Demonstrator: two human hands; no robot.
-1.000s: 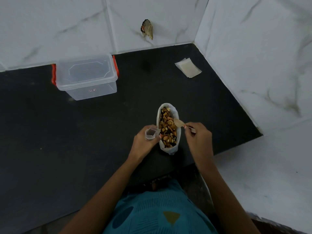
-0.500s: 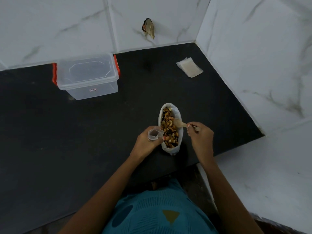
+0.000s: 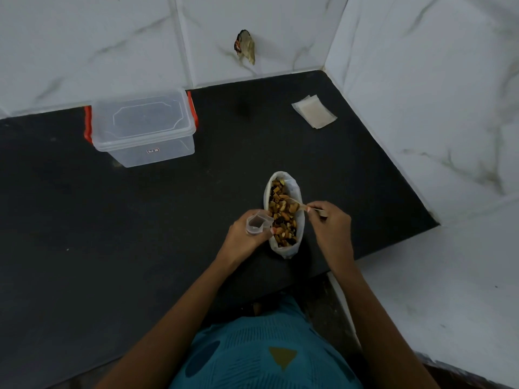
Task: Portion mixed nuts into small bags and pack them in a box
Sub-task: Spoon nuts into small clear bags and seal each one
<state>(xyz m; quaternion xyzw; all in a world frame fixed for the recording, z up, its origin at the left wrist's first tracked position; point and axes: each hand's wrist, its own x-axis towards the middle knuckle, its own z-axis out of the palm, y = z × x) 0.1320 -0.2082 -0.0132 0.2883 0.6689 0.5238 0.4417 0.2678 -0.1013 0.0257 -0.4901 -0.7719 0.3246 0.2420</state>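
A white bag [image 3: 283, 250] of nuts [image 3: 282, 220] is found standing open on the black counter [image 3: 140, 248], right of centre and close to the near edge. A small clear cup [image 3: 257, 222] is gripped in the curled fingers of the left hand [image 3: 244, 237], just left of the bag; whether cup and bag touch cannot be told. A spoon [image 3: 295, 204] is pinched by the right hand [image 3: 330, 224] at the bag's right side, with its bowl lowered among the nuts. The hands are apart, with the bag between them. A lidded clear box [image 3: 143, 127] with red clasps is noted far left, by the tiled wall [image 3: 112, 37]. A stack of small bags [image 3: 314, 111] is seen lying flat at far right, well apart from the rest.
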